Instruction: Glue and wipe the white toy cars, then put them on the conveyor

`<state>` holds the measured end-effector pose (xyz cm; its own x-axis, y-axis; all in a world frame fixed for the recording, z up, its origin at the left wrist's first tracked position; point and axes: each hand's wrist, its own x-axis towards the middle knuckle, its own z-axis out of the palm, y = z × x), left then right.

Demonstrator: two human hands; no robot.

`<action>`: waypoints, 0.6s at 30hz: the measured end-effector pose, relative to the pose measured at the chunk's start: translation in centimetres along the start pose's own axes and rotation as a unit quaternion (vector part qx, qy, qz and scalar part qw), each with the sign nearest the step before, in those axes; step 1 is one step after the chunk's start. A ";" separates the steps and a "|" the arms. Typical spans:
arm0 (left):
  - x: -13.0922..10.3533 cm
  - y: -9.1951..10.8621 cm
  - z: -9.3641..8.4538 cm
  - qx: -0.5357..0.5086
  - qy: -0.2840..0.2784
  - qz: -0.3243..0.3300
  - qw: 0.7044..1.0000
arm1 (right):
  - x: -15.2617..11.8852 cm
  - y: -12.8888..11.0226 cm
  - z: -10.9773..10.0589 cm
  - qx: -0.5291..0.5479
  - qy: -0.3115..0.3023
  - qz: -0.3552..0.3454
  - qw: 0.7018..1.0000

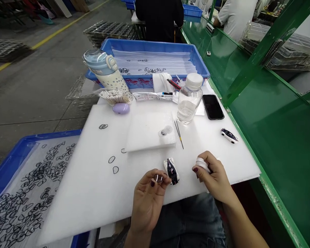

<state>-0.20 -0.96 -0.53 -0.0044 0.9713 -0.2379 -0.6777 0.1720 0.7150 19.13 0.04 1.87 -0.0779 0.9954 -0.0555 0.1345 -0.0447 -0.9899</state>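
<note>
Between the fingertips of my left hand [150, 199] is a small dark-rimmed ring [158, 178]. My right hand [215, 177] is closed around a small white round container [202, 164], partly covered by the fingers. Just beyond my left fingertips a white and black toy car [172, 171] lies on the white foam board [82, 193]. Several loose dark rings, such as this ring [115, 169], are scattered on the board's left side. A thin pointed tool [179, 135] rests beside a raised foam block [150, 132], which carries a small clear cup [166, 130].
A clear bottle of liquid [188, 103], a phone [213, 107] and a second toy car [229, 135] stand or lie to the right. Cotton swabs [114, 96], a purple case [121, 109] and a tumbler [107, 72] sit left. Blue trays [155, 81] [54, 133] hold rings. People work beyond.
</note>
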 end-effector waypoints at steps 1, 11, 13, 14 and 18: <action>0.0 0.0 0.0 0.000 0.000 -0.001 1.000 | 0.0 0.0 0.1 0.013 -0.001 0.003 1.000; -0.1 0.0 -0.2 -0.008 -0.012 0.008 1.000 | -0.1 -0.3 0.0 -0.007 0.004 -0.015 1.000; -0.1 -0.1 -0.3 -0.008 -0.011 0.007 1.000 | -0.1 -0.3 0.2 -0.018 0.003 -0.013 1.000; -0.1 -0.1 -0.3 -0.007 -0.012 0.006 1.000 | 0.0 -0.3 0.3 -0.020 0.003 -0.011 1.000; -0.2 -0.1 -0.3 -0.006 -0.013 0.004 1.000 | 0.1 -0.3 0.8 -0.018 0.009 -0.006 1.000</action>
<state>-0.39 -1.18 -0.78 0.0097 0.9766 -0.2149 -0.6867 0.1627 0.7085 18.32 0.09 2.10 -0.0613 0.9973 -0.0402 0.1692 -0.0294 -0.9851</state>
